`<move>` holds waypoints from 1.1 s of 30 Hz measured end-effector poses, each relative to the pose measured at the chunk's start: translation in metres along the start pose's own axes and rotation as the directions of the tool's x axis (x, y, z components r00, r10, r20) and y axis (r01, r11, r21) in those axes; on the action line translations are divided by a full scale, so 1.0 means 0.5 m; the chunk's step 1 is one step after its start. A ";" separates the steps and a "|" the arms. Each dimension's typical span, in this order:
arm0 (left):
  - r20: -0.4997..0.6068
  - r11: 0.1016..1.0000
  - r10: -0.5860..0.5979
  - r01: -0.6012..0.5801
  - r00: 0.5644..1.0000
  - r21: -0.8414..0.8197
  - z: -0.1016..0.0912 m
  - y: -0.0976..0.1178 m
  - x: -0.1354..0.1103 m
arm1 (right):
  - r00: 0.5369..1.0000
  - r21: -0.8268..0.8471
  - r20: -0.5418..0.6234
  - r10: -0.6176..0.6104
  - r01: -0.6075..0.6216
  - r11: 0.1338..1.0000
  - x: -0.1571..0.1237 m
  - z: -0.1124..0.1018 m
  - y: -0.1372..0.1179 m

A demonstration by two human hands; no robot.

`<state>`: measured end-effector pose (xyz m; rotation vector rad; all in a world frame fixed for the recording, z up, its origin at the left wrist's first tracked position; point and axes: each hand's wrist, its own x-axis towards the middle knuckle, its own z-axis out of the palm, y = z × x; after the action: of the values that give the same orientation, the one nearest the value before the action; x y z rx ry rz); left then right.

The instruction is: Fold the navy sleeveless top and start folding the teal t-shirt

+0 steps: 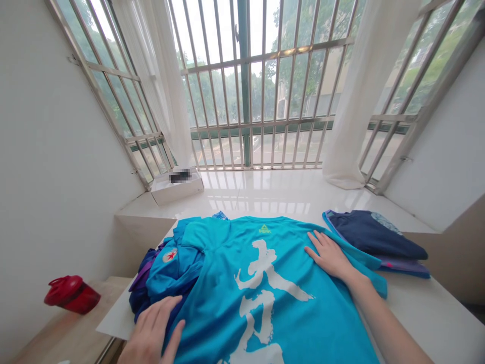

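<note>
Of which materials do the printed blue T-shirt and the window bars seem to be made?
Printed blue T-shirt: probably synthetic knit, smooth, draping in soft folds. Window bars: metal, perhaps stainless steel; silvery polish with bright glints.

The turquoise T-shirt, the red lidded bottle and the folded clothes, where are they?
Turquoise T-shirt (293, 319), head view: on plain fabric near its middle.
Red lidded bottle (77, 298), head view: on its side.
Folded clothes (376, 242), head view: on the top garment.

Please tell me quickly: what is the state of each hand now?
Left hand: open, at the left edge of the blue shirt; no grip visible.
Right hand: open, lying on the shirt, holding nothing.
</note>
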<state>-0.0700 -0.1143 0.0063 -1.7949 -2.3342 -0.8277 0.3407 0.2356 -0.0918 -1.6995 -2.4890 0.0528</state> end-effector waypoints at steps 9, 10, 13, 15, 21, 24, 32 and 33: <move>0.390 0.903 0.420 -0.420 0.820 -0.090 0.173 0.302 0.313 | 1.000 0.016 -0.011 0.026 -0.026 1.000 -0.022 -0.024 -0.025; 0.419 0.918 0.380 -0.392 0.825 -0.061 0.212 0.312 0.339 | 1.000 0.024 -0.019 0.022 -0.022 0.999 -0.023 -0.026 -0.025; 0.431 0.962 0.228 -0.271 0.873 0.040 0.312 0.313 0.387 | 0.999 0.047 -0.036 0.003 -0.002 0.999 -0.025 -0.029 -0.025; 0.440 0.978 0.144 -0.195 0.886 0.074 0.358 0.294 0.398 | 0.999 0.055 -0.040 -0.012 0.014 0.998 -0.025 -0.030 -0.023; 0.377 0.978 0.089 -0.152 0.922 0.140 0.420 0.234 0.397 | 1.000 0.021 -0.017 -0.016 0.017 1.000 -0.028 -0.032 -0.017; 0.358 0.977 0.078 -0.144 0.931 0.160 0.431 0.227 0.402 | 0.999 0.002 -0.039 0.018 -0.018 1.000 -0.035 -0.027 -0.022; 0.429 0.978 0.039 -0.122 0.902 0.167 0.424 0.222 0.433 | 0.999 0.000 -0.022 0.029 -0.029 1.000 -0.022 -0.019 -0.023; 0.440 0.979 0.039 -0.123 0.897 0.165 0.422 0.222 0.436 | 0.999 0.005 -0.024 0.029 -0.029 1.000 -0.018 -0.018 -0.020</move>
<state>0.0178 0.1912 -0.0499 -2.1499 -2.4541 -0.1883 0.3355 0.2232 -0.0823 -1.7238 -2.4454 0.0412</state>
